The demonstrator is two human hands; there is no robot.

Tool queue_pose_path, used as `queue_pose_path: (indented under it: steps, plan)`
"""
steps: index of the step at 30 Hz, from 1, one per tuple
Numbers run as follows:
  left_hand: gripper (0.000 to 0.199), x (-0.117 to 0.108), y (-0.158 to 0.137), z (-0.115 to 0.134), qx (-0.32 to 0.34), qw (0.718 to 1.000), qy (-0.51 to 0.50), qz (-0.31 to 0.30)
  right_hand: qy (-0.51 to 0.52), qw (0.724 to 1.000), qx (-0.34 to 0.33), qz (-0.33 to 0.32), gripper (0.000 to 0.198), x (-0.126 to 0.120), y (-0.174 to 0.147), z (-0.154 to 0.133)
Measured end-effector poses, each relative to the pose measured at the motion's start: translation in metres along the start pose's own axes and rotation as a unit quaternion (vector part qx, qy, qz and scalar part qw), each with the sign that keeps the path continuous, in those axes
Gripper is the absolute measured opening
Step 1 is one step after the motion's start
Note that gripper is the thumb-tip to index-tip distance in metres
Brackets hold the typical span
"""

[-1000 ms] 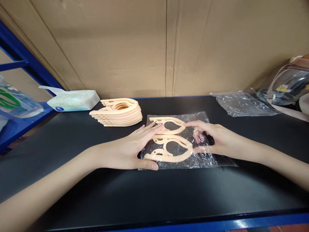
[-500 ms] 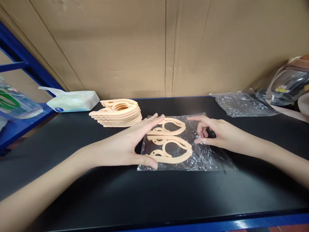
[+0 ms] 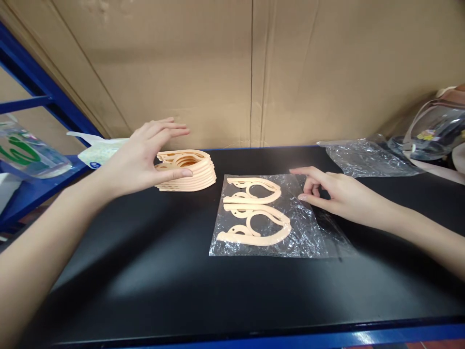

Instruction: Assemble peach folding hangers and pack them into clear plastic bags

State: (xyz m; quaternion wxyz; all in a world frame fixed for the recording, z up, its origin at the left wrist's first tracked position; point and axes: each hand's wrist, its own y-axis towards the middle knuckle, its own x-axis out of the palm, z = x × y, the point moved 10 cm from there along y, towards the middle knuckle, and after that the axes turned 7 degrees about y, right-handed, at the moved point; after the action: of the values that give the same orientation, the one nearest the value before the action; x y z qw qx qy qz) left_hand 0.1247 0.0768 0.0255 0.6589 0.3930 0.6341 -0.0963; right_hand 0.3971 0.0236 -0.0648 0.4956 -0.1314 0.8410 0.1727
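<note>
Hangers (image 3: 267, 240) of smooth, curved peach plastic lie flat in a crinkled clear bag (image 3: 305, 240) on the black table (image 3: 218, 300). Fingers spread, the left hand (image 3: 145, 152) has moved from the bag to the ridged stack (image 3: 201, 177); contact is unclear. The right hand (image 3: 329, 191) stays near the bag, thumb and forefinger apart.

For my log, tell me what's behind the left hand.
Behind the left hand: a stack of peach-coloured pieces, a tissue pack and brown cardboard. The stack's left part and the pack's right end are hidden.

A tissue pack (image 3: 97, 154) lies left, a clear strapped container (image 3: 441, 125) right.
</note>
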Motion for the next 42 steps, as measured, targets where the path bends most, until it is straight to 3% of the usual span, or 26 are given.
queue_pose_path:
  steps: [4, 9, 16, 19, 22, 25, 27, 32, 37, 42]
  plan:
    - [0.086, 0.023, -0.005, -0.034, -0.033, 0.996, 0.017, -0.082, 0.005, 1.0, 0.002, 0.001, 0.049, -0.001, 0.0, 0.0]
    - [0.079, 0.032, -0.009, -0.043, -0.048, 0.991, -0.009, -0.125, -0.004, 1.0, 0.0, 0.0, 0.047, -0.001, -0.001, -0.001]
    - [0.075, 0.023, -0.005, -0.041, -0.067, 0.993, -0.059, -0.076, -0.007, 1.0, 0.001, 0.009, 0.048, -0.004, -0.001, 0.001]
    - [0.081, 0.012, -0.003, -0.036, -0.081, 0.993, -0.075, -0.039, 0.011, 0.999, -0.002, 0.051, 0.048, -0.014, -0.002, -0.002]
    - [0.079, -0.002, -0.001, -0.012, -0.066, 0.995, -0.074, 0.007, 0.024, 0.993, -0.018, 0.116, 0.041, -0.03, -0.006, -0.011]
    - [0.079, 0.0, -0.002, 0.03, -0.031, 0.998, -0.053, 0.021, 0.05, 0.987, -0.024, 0.148, 0.031, -0.038, -0.011, -0.024]
    - [0.081, 0.002, -0.006, 0.061, -0.001, 0.998, -0.039, 0.049, 0.093, 0.987, -0.019, 0.129, 0.029, -0.033, -0.013, -0.031]
    - [0.07, 0.026, -0.019, 0.128, 0.112, 0.993, -0.007, 0.031, 0.214, 0.976, 0.017, 0.016, 0.03, -0.003, -0.014, -0.047]
    - [0.078, 0.025, -0.025, 0.141, 0.14, 0.989, -0.016, 0.05, 0.297, 0.953, 0.036, -0.054, 0.032, 0.018, -0.014, -0.055]
    - [0.079, 0.023, -0.026, 0.144, 0.155, 0.986, 0.003, 0.065, 0.372, 0.921, 0.079, -0.088, 0.035, 0.027, -0.015, -0.044]
